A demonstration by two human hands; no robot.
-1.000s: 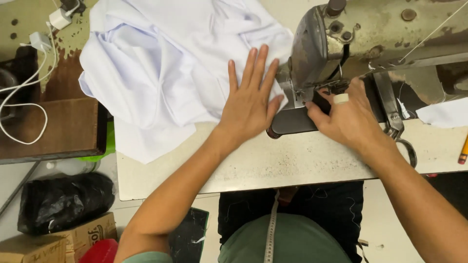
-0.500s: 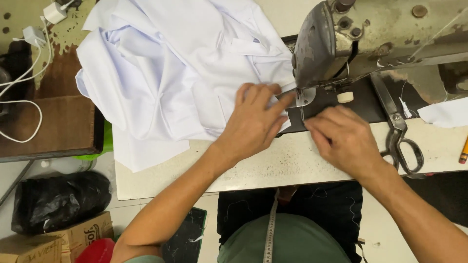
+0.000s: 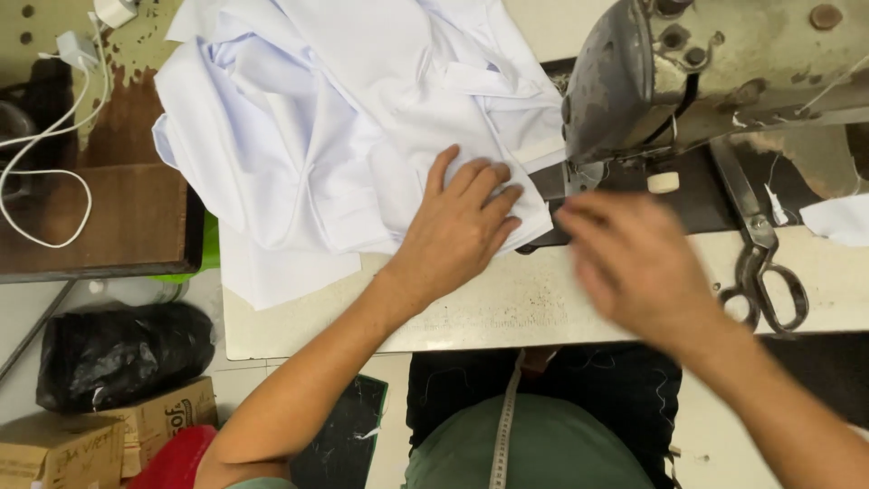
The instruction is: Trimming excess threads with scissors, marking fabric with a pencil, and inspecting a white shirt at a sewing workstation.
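A heap of white fabric [image 3: 344, 118] lies over the left part of the pale sewing table [image 3: 507, 303]. My left hand [image 3: 462, 222] rests flat on the fabric's near edge, pressing it down just left of the presser foot [image 3: 572, 177]. The grey sewing machine [image 3: 715, 72] fills the upper right. My right hand [image 3: 634, 263] hovers blurred over the table in front of the needle area, fingers apart, holding nothing that I can see.
Large metal scissors [image 3: 760, 263] lie on the table to the right. A wooden side stand [image 3: 100, 217] with white cables is at the left. On the floor are a black bag [image 3: 118, 353] and cardboard boxes [image 3: 100, 435]. A measuring tape [image 3: 503, 435] hangs at my chest.
My left hand has pulled the fabric edge toward the presser foot and flattened on it. My right hand has left the needle area and moved toward me.
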